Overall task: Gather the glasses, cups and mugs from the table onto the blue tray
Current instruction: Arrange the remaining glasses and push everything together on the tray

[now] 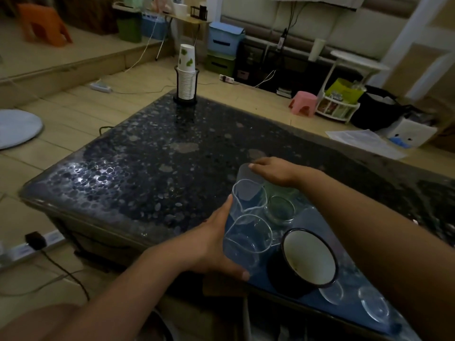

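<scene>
I see the blue tray (pixel 327 244) at the near right corner of the dark pebbled counter (pixel 152 168), already crowded. A clear glass with a spout (pixel 248 238) stands at its left edge, a second clear glass (pixel 250 198) just behind it, and a low round glass (pixel 280 209) to the right of those. A black mug (pixel 307 258) with a pale inside leans toward me near the front, and two more clear glasses (pixel 354 300) sit along the near edge, partly under my right forearm.

My left hand (pixel 216 244) wraps the spouted glass from the left, thumb curled across its near side, fingers behind it, clamped on. My right hand (pixel 275 172) reaches over the far end of the tray, fingers laid over the rim of a frosted cup (pixel 246 172); how firmly it grips I cannot tell.

At the far corner of the counter stands a stack of paper cups (pixel 186 77) in a black wire holder (pixel 186 98), well apart from the tray. On the floor beyond, a pink stool (pixel 303 103) and a white rack (pixel 338 109).
</scene>
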